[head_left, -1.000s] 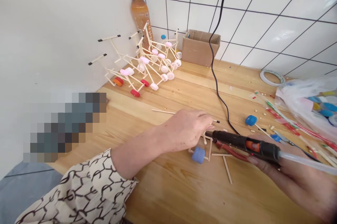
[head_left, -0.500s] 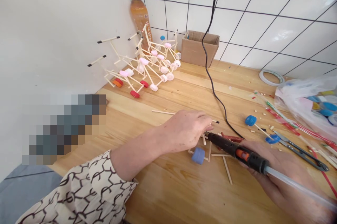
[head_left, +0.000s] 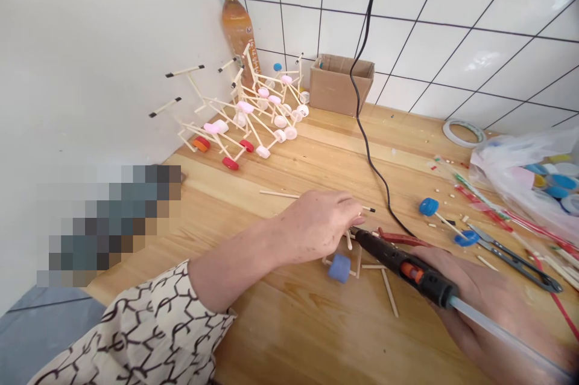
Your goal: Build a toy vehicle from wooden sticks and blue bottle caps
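Observation:
My right hand (head_left: 479,294) is wrapped round a black hot glue gun (head_left: 402,261) with a clear glue stick (head_left: 493,324) sticking out of its back. The nozzle points left and meets the fingertips of my left hand (head_left: 319,219). Those fingers are closed on a thin wooden stick (head_left: 349,240), part of a small stick frame; the pinch itself is mostly hidden. A blue bottle cap (head_left: 339,268) sits at the near end of that frame. Two loose wooden sticks lie beside it, one of them the slanting stick (head_left: 389,293).
Stick-and-cap models (head_left: 244,110) crowd the back left near a drink bottle (head_left: 237,23). A cardboard box (head_left: 339,86) and black cable (head_left: 368,155) are behind. At right lie a blue-capped axle (head_left: 446,225), thread snips (head_left: 515,261), tape roll (head_left: 464,133) and a bag of caps (head_left: 525,162).
The rear of the glue gun and my right hand have shifted very slightly, while the nozzle stays at my left fingertips. My left hand keeps its hold.

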### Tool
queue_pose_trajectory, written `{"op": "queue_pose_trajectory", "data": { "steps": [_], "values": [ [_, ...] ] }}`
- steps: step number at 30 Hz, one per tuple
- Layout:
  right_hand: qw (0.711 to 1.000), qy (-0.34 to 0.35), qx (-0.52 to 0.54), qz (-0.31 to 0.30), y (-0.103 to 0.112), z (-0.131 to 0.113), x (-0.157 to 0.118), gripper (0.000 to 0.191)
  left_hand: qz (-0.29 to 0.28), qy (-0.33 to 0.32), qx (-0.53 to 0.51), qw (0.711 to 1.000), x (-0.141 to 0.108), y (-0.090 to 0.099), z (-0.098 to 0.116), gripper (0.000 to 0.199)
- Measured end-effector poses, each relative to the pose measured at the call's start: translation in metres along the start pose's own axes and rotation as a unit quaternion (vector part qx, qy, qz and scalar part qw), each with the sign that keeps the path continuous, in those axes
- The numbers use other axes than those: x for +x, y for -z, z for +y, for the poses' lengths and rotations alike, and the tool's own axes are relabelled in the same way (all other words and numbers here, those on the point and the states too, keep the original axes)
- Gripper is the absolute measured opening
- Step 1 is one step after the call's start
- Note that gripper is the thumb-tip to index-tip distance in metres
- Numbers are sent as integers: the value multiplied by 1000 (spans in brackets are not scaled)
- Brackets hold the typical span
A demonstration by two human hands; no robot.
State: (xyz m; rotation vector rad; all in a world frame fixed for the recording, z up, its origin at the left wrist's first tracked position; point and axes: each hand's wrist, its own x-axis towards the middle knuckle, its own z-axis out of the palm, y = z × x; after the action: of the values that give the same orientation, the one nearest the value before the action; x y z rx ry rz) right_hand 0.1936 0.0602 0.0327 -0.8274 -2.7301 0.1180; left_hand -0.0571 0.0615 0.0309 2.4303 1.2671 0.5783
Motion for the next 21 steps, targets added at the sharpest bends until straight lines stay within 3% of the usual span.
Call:
{"op": "queue_pose_trajectory", "data": {
  "steps": [18,21],
  "values": [
    [996,-55,66,-17,1,3,-6,43,-3,0,-2,1000,-1,1,0,30],
    [992,-93,85,-16,7,14,-1,35,-7,2,5,1000,-1,1,1,30]
  ]
}}
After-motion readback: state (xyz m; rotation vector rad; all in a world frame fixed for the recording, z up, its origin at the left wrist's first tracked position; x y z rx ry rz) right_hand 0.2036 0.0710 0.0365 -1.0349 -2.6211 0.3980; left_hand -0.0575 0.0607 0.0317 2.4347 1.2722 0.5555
